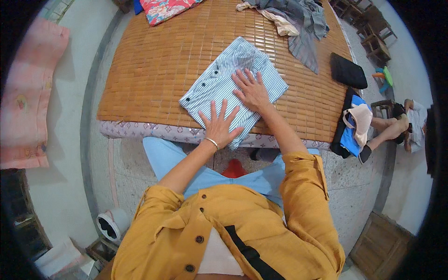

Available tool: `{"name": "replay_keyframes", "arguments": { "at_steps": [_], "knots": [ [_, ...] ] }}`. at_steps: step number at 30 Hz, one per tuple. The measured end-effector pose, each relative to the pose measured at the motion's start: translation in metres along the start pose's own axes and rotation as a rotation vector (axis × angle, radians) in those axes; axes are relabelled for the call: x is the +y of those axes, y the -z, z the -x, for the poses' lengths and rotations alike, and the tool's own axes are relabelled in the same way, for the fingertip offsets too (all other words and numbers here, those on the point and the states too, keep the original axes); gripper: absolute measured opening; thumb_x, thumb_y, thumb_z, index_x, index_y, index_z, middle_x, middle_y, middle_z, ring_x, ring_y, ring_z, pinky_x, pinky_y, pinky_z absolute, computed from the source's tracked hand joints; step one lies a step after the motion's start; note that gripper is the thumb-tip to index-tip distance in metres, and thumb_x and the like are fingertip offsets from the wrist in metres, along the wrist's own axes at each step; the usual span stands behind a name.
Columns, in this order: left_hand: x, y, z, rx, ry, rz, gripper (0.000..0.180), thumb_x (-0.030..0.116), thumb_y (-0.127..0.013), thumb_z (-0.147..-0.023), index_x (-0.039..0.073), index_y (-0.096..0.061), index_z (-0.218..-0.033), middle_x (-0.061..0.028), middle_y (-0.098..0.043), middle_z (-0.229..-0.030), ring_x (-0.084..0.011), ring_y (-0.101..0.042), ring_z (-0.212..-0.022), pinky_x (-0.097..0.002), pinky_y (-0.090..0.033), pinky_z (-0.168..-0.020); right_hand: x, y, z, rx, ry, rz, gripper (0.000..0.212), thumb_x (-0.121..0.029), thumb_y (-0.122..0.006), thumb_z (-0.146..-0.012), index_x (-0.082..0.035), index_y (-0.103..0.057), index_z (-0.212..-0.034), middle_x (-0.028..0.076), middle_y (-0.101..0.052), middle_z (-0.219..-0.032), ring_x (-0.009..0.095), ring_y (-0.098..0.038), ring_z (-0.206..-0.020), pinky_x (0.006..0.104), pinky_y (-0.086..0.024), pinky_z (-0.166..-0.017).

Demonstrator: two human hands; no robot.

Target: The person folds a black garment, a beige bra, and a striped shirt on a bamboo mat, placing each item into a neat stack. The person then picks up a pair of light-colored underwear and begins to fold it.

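A blue-and-white striped garment (219, 77) with dark buttons, apparently a shirt, lies folded near the front edge of a bed covered by a bamboo mat (149, 79). My left hand (220, 126) rests flat on its near part, fingers spread, a bracelet at the wrist. Farther right, my right hand (253, 91) presses flat on the cloth with its fingers stretched out. Neither hand grips anything. Some of the garment is hidden under both palms, and its near corner hangs over the bed's edge.
A floral red cloth (165, 9) lies at the far left, crumpled grey clothes (305, 21) at the far right. A folded black garment (348, 71) and a pile with a beige bra (360, 122) sit along the right edge. Beyond the pile is a seated person (415, 123).
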State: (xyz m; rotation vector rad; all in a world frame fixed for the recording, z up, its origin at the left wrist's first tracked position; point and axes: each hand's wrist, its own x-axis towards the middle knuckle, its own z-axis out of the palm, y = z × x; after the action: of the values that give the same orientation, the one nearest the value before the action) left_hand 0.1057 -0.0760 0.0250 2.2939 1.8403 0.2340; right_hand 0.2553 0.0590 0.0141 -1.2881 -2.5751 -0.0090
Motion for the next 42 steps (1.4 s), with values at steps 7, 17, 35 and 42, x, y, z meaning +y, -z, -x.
{"name": "replay_keyframes", "arguments": {
  "at_steps": [7, 17, 35, 42],
  "knots": [
    [-0.002, -0.002, 0.002, 0.020, -0.003, -0.002, 0.066, 0.061, -0.046, -0.081, 0.032, -0.032, -0.139, -0.0124, -0.008, -0.151, -0.0463, 0.000, -0.135, -0.0775, -0.002, -0.089, -0.008, 0.002, -0.025, 0.055, 0.087, 0.117, 0.055, -0.048, -0.036, -0.092, -0.021, -0.032, -0.140, 0.008, -0.022, -0.148, 0.027, -0.014, -0.138, 0.0476, -0.009, -0.111],
    [0.000, 0.005, 0.004, -0.010, 0.011, 0.041, 0.068, 0.059, -0.048, -0.081, 0.032, -0.029, -0.140, -0.0128, -0.008, -0.151, -0.0460, 0.000, -0.135, -0.0769, 0.001, -0.089, 0.033, -0.030, -0.054, 0.052, -0.397, -0.073, 0.068, -0.058, -0.036, -0.088, -0.021, -0.023, -0.143, 0.011, -0.018, -0.149, 0.031, -0.014, -0.138, 0.0556, -0.007, -0.108],
    [-0.097, 0.009, -0.003, 0.083, 0.019, -0.051, 0.053, 0.040, -0.044, -0.089, 0.021, -0.035, -0.138, 0.0006, -0.026, -0.147, -0.0328, -0.016, -0.136, -0.0649, -0.012, -0.102, -0.037, 0.012, 0.058, -0.068, 0.028, -0.136, 0.060, -0.052, -0.039, -0.089, -0.018, -0.034, -0.139, 0.013, -0.026, -0.146, 0.034, -0.020, -0.135, 0.0513, -0.011, -0.109],
    [-0.095, 0.008, 0.004, 0.100, 0.043, -0.129, 0.056, 0.046, -0.045, -0.087, 0.024, -0.035, -0.138, 0.0033, -0.027, -0.147, -0.0311, -0.025, -0.132, -0.0585, -0.019, -0.102, -0.041, 0.070, 0.088, -0.345, 0.404, -0.166, 0.104, -0.061, -0.068, -0.058, -0.021, -0.023, -0.143, 0.011, -0.023, -0.147, 0.035, -0.018, -0.136, 0.0528, -0.013, -0.110]
  ]
}}
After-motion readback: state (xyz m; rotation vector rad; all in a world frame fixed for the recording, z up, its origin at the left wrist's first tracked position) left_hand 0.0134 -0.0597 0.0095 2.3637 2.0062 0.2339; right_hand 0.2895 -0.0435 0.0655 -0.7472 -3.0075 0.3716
